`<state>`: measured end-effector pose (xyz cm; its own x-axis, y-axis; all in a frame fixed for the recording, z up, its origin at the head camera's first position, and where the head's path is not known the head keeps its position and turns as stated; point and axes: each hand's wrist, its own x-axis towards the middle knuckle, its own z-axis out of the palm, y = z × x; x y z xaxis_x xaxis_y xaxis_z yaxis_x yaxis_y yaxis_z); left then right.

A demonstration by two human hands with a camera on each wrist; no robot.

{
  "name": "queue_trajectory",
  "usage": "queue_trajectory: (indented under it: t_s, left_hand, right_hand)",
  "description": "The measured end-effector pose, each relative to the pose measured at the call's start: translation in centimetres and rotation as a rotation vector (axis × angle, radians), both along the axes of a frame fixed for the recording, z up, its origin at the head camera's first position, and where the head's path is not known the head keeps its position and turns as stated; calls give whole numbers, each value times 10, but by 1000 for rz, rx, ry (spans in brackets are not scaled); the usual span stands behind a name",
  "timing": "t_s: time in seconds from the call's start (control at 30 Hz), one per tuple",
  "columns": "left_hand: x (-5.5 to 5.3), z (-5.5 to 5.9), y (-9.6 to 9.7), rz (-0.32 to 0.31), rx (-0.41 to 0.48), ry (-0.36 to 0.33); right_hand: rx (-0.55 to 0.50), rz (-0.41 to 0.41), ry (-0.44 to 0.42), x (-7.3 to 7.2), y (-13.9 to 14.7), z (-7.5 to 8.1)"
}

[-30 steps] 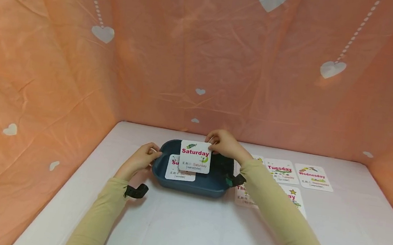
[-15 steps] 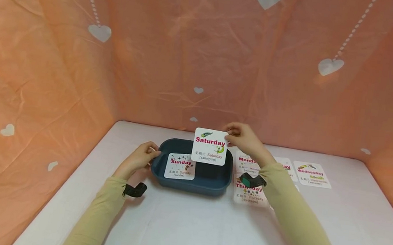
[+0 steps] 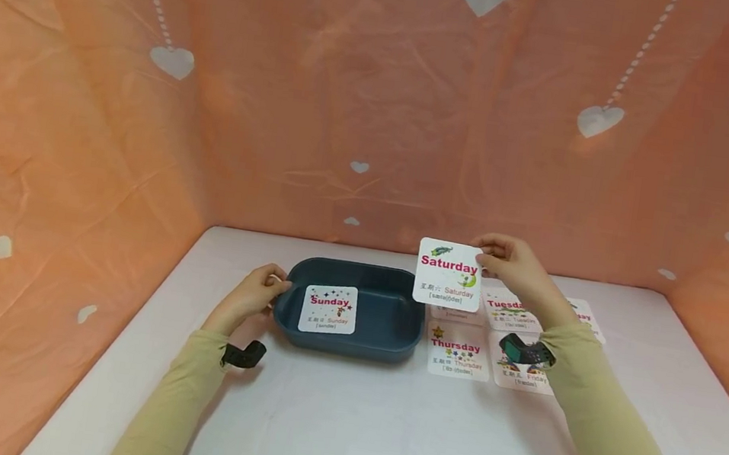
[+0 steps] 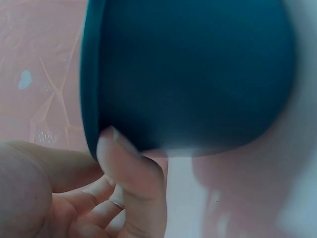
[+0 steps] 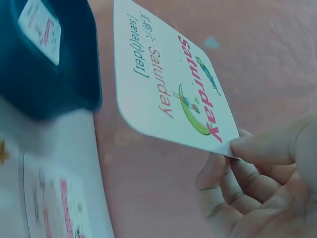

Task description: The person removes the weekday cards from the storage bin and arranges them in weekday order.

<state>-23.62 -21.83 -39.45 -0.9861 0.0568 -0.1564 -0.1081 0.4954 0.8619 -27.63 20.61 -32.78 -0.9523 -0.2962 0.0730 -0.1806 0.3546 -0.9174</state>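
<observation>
My right hand (image 3: 516,270) pinches the white Saturday card (image 3: 449,275) by its upper right corner, holding it raised beside the right end of a dark blue tray (image 3: 383,351). In the right wrist view, thumb and index finger grip one corner of the Saturday card (image 5: 163,79). Inside the tray, at its left, lies the Sunday card (image 3: 329,310). With thumb and finger my left hand (image 3: 249,295) pinches the tray's left rim; the left wrist view shows this grip on the tray's rim (image 4: 90,74) up close.
On the white table (image 3: 338,424), right of the tray, lie the Thursday card (image 3: 458,354), Friday card (image 3: 522,377) and Tuesday card (image 3: 510,314), with others partly covered by the right arm and Saturday card. A peach curtain (image 3: 326,99) with white hearts hangs behind.
The Saturday card has moved up from over the tray and to the right, held in my right hand, uncovering the Sunday card. My left hand keeps its hold on the tray.
</observation>
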Motion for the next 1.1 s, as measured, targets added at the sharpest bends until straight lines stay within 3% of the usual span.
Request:
queue_trajectory:
  t_s: [0.13,0.73,1.1]
  left_hand:
    - [4,3,0,-28,16,14]
    - [3,-3,-3,-6,-7,-4]
    - [2,-2,-3,-13,2,-1]
  right_hand:
    - [30,-48,-7,7,24,-3]
    - [166,-145,-86,42,114,-28]
    - [272,-104,-149,64,169,-52]
